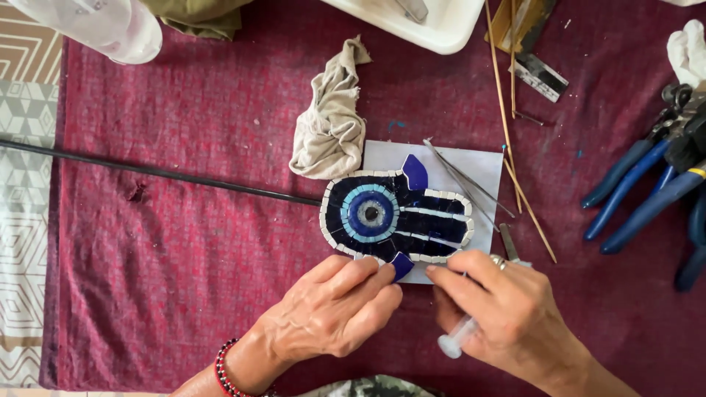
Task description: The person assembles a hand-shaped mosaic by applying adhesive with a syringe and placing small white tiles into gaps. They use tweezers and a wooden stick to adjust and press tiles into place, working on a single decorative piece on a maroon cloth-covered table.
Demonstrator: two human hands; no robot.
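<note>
1. The left hand (334, 309) lies flat, fingers together and loosely extended, fingertips pressing the lower edge of the hand-shaped mosaic (397, 215).
2. The right hand (500, 309) is closed around a small clear syringe (457, 340), its tip hidden at the mosaic's lower right rim.
3. The mosaic sits on white paper (478, 165) on the maroon cloth (184, 242), with tweezers (463, 180) touching its far edge.
4. Beyond lie a crumpled rag (331, 121), thin sticks (507, 125) and, far right, blue-handled pliers (640, 191).
</note>
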